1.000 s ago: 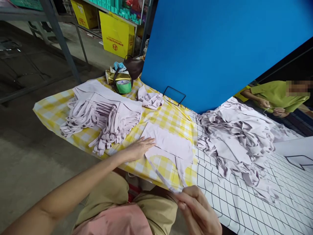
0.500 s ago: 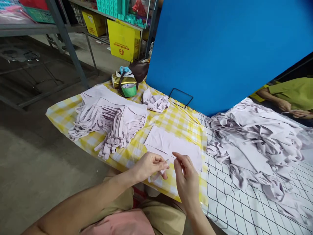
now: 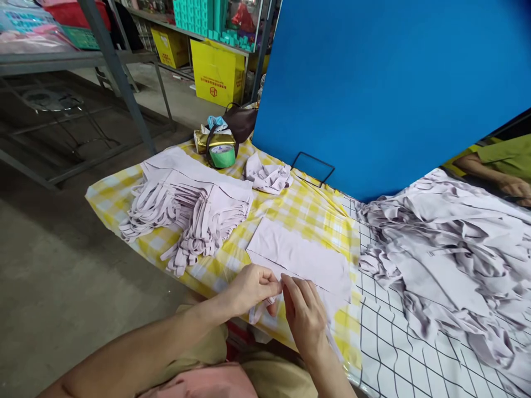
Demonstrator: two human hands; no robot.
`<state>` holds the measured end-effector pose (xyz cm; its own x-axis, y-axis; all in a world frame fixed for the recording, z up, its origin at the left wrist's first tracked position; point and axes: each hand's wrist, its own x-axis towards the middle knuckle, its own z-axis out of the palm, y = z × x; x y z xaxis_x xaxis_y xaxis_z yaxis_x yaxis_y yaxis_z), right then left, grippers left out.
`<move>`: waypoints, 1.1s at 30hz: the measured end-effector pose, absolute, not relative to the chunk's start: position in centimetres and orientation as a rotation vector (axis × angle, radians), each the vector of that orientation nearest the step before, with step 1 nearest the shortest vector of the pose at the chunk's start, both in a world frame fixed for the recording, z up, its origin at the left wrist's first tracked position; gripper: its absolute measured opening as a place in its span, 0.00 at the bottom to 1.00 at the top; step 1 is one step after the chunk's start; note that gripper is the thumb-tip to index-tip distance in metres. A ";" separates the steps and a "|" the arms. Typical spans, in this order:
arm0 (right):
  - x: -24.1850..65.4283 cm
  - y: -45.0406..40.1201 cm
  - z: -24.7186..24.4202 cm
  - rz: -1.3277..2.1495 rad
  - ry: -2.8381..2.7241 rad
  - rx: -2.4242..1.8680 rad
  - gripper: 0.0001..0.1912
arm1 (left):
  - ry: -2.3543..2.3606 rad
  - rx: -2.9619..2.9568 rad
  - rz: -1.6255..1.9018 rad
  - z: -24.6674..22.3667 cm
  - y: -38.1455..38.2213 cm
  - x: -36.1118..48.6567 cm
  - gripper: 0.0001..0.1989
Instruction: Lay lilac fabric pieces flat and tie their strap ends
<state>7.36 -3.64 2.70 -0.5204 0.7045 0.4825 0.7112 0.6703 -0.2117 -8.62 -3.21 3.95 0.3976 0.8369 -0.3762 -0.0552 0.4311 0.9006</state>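
The left hand (image 3: pixel 251 288) is closed on a narrow pale-lilac fabric strap (image 3: pixel 256 314); the right hand (image 3: pixel 306 312) bends its fingers to the same spot, though I cannot tell whether they grip anything. The flat pale-lilac cloth panel (image 3: pixel 301 257) lies just beyond both, on a table (image 3: pixel 323 215) covered in yellow-and-white checks. Left of the panel is a layered stack of lilac strapped pieces (image 3: pixel 228 190); right of it, a crumpled lilac cloth heap (image 3: pixel 440 271). The panel looks light, limp and soft, likely to crease; pinching its straps or seamed edge should suit.
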 end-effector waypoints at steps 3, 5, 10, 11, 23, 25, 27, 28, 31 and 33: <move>7.3 -3.3 2.4 0.029 -2.316 -1.100 0.11 | 1.032 1.042 0.664 4.0 -3.0 -8.6 0.16; 7.2 -2.9 2.1 0.084 -2.249 -1.119 0.11 | 1.106 1.214 0.693 3.8 -2.4 -8.7 0.15; 7.6 -1.8 1.0 0.309 -2.027 -1.244 0.11 | 1.374 2.034 0.721 1.8 1.0 -9.2 0.06; 7.7 -1.6 0.8 0.360 -1.997 -1.271 0.11 | 1.352 2.185 0.677 1.4 1.7 -9.2 0.08; 7.7 0.9 -0.2 0.737 -1.752 -1.498 0.12 | 1.257 2.426 0.542 -0.8 5.1 -8.5 0.04; 7.7 1.4 -0.3 0.745 -1.735 -1.509 0.11 | 1.258 2.359 0.552 -0.9 5.4 -8.5 0.04; 7.7 1.8 -0.3 0.748 -1.736 -1.512 0.11 | 1.245 2.328 0.558 -1.0 5.6 -8.5 0.05; 7.6 1.9 -0.3 0.751 -1.740 -1.511 0.11 | 1.234 2.323 0.562 -1.0 5.7 -8.5 0.05; 7.5 2.2 -0.3 0.764 -1.753 -1.513 0.11 | 1.201 2.321 0.579 -1.3 6.0 -8.6 0.04; 7.4 2.3 -0.3 0.767 -1.763 -1.515 0.11 | 1.183 2.324 0.591 -1.4 6.1 -8.7 0.04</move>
